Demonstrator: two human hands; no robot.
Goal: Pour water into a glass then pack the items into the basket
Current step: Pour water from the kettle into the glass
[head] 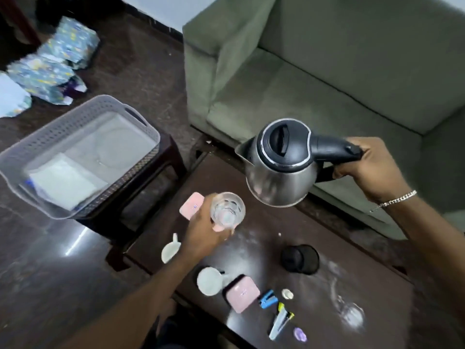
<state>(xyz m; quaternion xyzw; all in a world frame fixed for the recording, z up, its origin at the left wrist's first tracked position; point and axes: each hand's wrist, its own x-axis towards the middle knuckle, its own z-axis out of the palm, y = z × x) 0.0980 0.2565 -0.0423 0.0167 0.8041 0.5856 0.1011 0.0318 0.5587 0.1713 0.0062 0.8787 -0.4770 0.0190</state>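
Fingers [351, 170] of our right hand wrap the kettle [279, 165] handle; our left fingers [219, 229] pinch the glass [227, 210] just below its spout. Tilting too fast could splash water past the rim onto the surface [264, 248].

Single head-worn wide-angle view, looking forward and steeply down from above the dark table [264, 248]. Both forearms enter from the bottom edge, close to the lens. Floor, a sofa [327, 71] and a basket [15, 157] fill the upper frame, farther off.
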